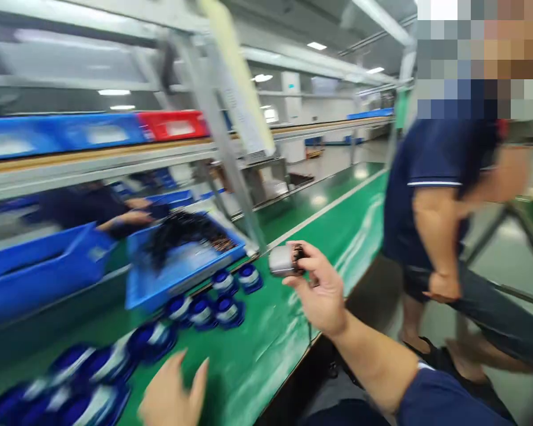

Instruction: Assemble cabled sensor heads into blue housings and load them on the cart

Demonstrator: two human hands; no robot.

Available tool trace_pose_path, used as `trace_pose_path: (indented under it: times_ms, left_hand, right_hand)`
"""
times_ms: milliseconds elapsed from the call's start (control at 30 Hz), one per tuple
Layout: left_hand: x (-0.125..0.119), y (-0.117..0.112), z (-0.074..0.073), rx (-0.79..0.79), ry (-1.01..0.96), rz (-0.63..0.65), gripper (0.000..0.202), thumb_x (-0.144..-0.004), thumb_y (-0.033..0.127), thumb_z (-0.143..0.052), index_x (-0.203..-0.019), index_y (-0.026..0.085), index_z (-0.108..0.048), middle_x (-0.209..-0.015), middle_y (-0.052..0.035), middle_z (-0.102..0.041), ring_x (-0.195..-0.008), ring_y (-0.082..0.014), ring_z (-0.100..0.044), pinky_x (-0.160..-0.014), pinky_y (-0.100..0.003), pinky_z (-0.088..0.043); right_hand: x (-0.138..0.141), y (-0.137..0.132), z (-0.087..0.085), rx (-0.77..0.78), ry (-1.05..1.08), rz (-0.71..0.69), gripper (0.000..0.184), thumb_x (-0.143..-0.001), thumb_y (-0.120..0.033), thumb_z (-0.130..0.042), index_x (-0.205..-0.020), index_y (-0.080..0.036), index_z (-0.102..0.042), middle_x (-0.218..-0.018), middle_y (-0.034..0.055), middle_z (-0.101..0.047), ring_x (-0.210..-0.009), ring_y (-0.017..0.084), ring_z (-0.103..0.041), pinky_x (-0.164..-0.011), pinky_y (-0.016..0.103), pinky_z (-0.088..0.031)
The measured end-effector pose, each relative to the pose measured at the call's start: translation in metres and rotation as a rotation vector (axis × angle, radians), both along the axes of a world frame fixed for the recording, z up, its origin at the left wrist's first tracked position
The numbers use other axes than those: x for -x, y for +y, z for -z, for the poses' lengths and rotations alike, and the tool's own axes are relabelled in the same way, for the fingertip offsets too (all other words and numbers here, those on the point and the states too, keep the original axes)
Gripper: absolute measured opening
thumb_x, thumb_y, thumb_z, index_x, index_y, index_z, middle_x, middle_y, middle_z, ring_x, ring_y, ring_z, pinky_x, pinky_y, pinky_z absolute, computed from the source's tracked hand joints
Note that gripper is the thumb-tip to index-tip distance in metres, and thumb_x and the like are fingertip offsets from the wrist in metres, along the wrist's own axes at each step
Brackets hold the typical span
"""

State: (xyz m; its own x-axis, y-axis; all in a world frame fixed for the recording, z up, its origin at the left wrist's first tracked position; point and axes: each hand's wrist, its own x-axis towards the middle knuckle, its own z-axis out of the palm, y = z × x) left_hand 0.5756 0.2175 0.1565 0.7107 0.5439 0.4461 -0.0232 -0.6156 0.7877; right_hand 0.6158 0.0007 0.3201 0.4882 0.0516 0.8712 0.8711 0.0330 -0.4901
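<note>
My right hand [322,290] is closed around a small motor part [283,261] with a silver metal body and a copper-and-black end. It is held up over the green bench surface [249,361]. Low in the view, my left hand [171,390] has its thumb and fingers apart and nothing in it. Beside that hand lie several dark blue round parts with pale bands, such as this blue housing [153,340]. More of these blue parts [203,312] sit in rows near the tray, and the nearest ones are blurred.
A blue tray [186,284] holds black wires and copper-coloured pieces. Another blue bin [39,266] stands at left, with a person's hand [135,219] behind. Blue and red bins [173,125] line the shelf. A metal post [222,136] rises midway. A person [435,177] walks at right.
</note>
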Motion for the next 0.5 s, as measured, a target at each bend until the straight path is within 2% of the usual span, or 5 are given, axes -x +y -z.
trace_pose_path:
  times_ms: [67, 100, 200, 367, 500]
  left_hand:
    - [0.008, 0.018, 0.012, -0.056, 0.012, -0.023, 0.063, -0.081, 0.045, -0.067, -0.138, 0.022, -0.052, -0.149, -0.0117, -0.052, -0.144, -0.0351, -0.043, -0.121, -0.058, -0.036]
    - [0.005, 0.024, 0.017, -0.106, 0.016, 0.038, 0.070, -0.079, 0.041, -0.069, -0.141, 0.017, -0.047, -0.154, -0.0161, -0.046, -0.146, -0.0350, -0.039, -0.123, -0.057, -0.033]
    - [-0.021, 0.030, 0.024, -0.149, 0.003, 0.137, 0.073, -0.079, 0.023, -0.064, -0.147, 0.012, -0.039, -0.160, -0.0205, -0.034, -0.151, -0.0334, -0.032, -0.125, -0.056, -0.031]
    - [-0.043, -0.002, 0.032, -0.080, -0.042, -0.017, 0.055, -0.083, 0.019, -0.066, -0.135, 0.018, -0.049, -0.134, -0.0160, -0.056, -0.133, -0.0329, -0.051, -0.115, -0.058, -0.042]
    - [-0.026, -0.029, 0.051, 0.051, -0.115, -0.187, 0.085, -0.073, 0.030, -0.082, -0.144, 0.018, -0.037, -0.140, -0.0182, -0.051, -0.136, -0.0352, -0.047, -0.113, -0.057, -0.043]
  right_hand:
    - [-0.006, 0.002, 0.018, 0.057, 0.081, 0.014, 0.015, -0.092, -0.030, -0.072, -0.103, -0.022, -0.066, -0.129, 0.0121, -0.063, -0.124, 0.025, -0.059, -0.107, 0.046, -0.049]
    - [-0.010, 0.005, 0.026, 0.084, 0.117, 0.006, 0.015, -0.091, -0.030, -0.072, -0.102, -0.022, -0.067, -0.130, 0.0123, -0.062, -0.124, 0.025, -0.058, -0.108, 0.046, -0.049]
    - [-0.024, 0.019, 0.051, 0.221, 0.219, -0.073, 0.014, -0.092, -0.034, -0.069, -0.099, -0.022, -0.068, -0.133, 0.0134, -0.060, -0.125, 0.026, -0.058, -0.106, 0.047, -0.049]
    - [-0.039, 0.041, 0.083, 0.450, 0.286, -0.127, 0.018, -0.091, -0.037, -0.064, -0.090, -0.020, -0.068, -0.134, 0.0154, -0.060, -0.121, 0.027, -0.060, -0.096, 0.042, -0.055]
    - [-0.051, 0.061, 0.104, 0.606, 0.212, -0.192, 0.012, -0.090, -0.032, -0.063, -0.091, -0.020, -0.067, -0.133, 0.0141, -0.062, -0.123, 0.026, -0.059, -0.105, 0.046, -0.050]
